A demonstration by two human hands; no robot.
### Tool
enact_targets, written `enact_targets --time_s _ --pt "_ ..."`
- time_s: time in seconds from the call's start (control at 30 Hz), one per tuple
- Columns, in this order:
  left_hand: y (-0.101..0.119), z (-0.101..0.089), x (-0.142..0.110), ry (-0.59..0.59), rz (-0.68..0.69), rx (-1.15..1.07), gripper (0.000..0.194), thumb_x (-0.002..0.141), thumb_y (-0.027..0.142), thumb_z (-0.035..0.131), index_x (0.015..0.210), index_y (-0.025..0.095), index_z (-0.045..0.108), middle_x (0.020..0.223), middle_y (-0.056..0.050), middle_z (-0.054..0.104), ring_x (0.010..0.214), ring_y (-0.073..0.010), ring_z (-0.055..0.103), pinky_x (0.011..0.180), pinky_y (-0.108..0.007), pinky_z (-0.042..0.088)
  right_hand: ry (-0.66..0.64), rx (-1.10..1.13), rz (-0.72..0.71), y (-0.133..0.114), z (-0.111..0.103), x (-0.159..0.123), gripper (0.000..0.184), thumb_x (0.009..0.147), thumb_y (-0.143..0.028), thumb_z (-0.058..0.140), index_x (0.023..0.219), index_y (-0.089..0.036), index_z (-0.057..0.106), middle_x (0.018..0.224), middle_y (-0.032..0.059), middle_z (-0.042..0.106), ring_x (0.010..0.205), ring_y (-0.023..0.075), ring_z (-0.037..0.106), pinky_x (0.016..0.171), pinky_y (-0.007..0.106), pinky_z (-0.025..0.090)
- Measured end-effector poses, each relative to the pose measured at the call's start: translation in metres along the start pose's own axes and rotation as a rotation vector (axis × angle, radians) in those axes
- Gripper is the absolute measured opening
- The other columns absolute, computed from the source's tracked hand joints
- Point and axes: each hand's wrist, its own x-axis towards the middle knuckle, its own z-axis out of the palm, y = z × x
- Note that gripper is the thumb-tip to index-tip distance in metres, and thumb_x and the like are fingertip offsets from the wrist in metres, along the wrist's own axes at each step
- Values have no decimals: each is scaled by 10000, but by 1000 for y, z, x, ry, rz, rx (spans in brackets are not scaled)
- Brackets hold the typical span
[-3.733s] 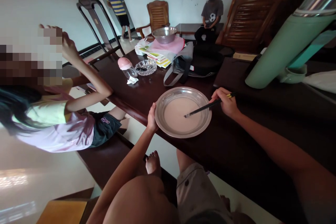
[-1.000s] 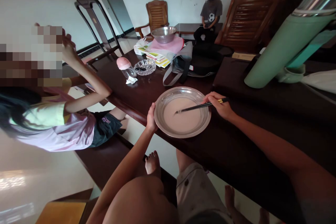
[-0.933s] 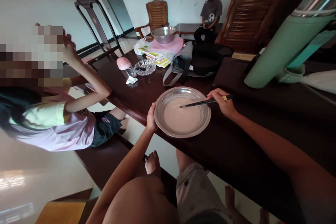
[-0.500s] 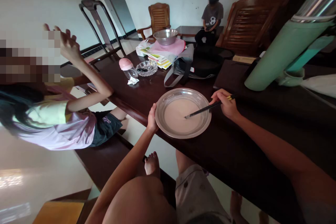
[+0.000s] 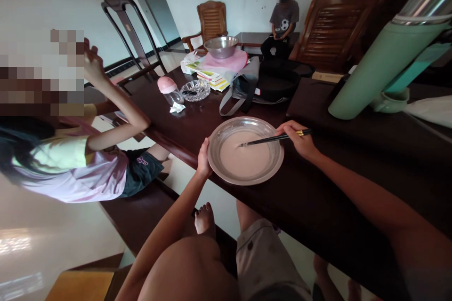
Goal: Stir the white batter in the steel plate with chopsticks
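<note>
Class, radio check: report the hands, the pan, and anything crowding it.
Left hand grips the metal pan rim. Right hand holds chopsticks, tips in pale batter. Grey bag behind, apart.

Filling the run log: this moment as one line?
left hand: grips pan rim | right hand: holds chopsticks | tips in pale batter
</note>
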Motion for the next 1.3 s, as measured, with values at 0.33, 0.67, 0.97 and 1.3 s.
enact_targets --time_s 0.33,0.67,0.97,1.3 --pt "0 0 1 15 -2 -3 526 705 613 757 1006 182 723 979 -68 773 1030 -315 705 893 -399 562 19 42 9 2 -1 1 338 880 -557 640 807 -235 710 641 2 727 602 174 684 659 319 543" --pt "1 0 -1 21 -12 2 528 723 605 747 1029 176 712 989 -74 769 1042 -316 704 896 -405 564 66 64 7 2 -1 3 366 868 -580 641 776 -232 705 601 2 704 568 173 672 617 316 538" --pt "1 -1 -1 15 -3 18 548 689 628 766 1003 183 707 969 -66 768 1069 -318 695 921 -399 556 43 41 -1 2 -1 3 353 875 -567 644 799 -228 708 635 0 721 605 162 685 637 298 542" --pt "0 1 0 10 2 11 518 712 616 744 992 182 703 958 -73 765 1045 -321 702 902 -413 557 70 51 24 4 -3 3 381 856 -597 644 754 -230 672 595 -1 693 570 192 692 608 335 553"
